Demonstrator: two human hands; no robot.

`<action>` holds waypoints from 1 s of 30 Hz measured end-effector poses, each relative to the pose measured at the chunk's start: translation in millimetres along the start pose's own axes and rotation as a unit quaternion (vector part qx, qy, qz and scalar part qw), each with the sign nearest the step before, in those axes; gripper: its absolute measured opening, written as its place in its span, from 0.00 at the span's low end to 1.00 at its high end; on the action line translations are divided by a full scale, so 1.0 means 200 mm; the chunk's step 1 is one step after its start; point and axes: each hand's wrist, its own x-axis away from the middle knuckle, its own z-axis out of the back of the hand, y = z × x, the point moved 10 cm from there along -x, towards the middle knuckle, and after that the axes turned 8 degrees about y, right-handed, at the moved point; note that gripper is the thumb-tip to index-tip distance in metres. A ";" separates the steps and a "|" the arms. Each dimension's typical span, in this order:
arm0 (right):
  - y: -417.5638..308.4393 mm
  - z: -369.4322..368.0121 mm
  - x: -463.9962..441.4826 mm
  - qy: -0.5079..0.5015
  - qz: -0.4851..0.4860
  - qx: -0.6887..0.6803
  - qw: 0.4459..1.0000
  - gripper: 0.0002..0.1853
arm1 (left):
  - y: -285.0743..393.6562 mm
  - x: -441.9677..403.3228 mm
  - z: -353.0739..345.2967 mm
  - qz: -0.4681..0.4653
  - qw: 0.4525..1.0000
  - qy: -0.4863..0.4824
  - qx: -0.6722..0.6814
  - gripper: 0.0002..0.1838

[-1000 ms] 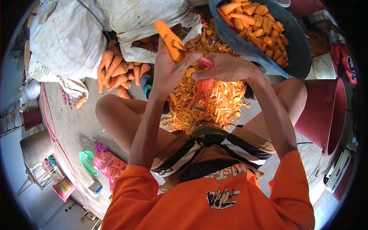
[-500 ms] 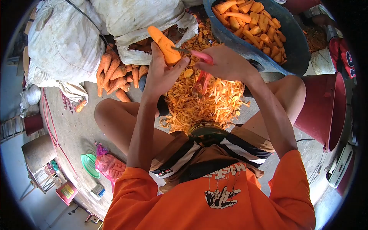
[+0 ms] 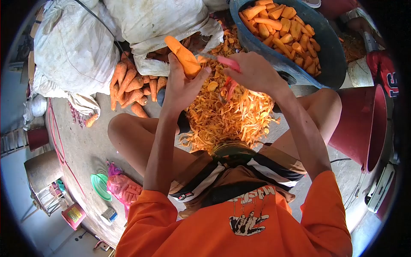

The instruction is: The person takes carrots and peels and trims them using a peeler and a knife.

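My left hand (image 3: 180, 88) is closed around the lower end of a thick peeled carrot (image 3: 183, 55), its narrower end tilted up to the left. In my right hand (image 3: 257, 73) is a knife with a pink handle (image 3: 229, 64). Its short blade points left, close beside the carrot, and a small orange piece shows near the tip. Something red (image 3: 230, 89) hangs below my right hand; its kind is unclear. Under both hands lies a heap of carrot peelings (image 3: 235, 113).
A blue tub (image 3: 332, 55) of peeled carrots stands at the upper right. Unpeeled carrots (image 3: 128, 88) lie beside white sacks (image 3: 70, 51) at the upper left. A dark red bucket (image 3: 355, 124) is on the right. A pink bag (image 3: 124, 186) and green basin (image 3: 100, 187) lie lower left.
The knife blade has shifted slightly right, away from the carrot, with an orange piece now near its tip. My left hand still holds the carrot in nearly the same place.
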 end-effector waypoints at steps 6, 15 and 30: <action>0.09 0.12 -0.02 -0.010 -0.040 -0.002 0.999 0.22 | 0.00 -0.04 0.07 0.025 1.000 0.007 0.012 0.28; 0.04 0.21 -0.03 0.037 -0.009 -0.022 0.999 0.20 | 0.02 -0.07 0.25 0.015 0.972 0.161 0.169 0.13; -0.23 0.23 -0.01 0.079 0.115 -0.095 0.986 0.12 | 0.11 -0.02 0.07 -0.033 0.991 0.090 0.095 0.16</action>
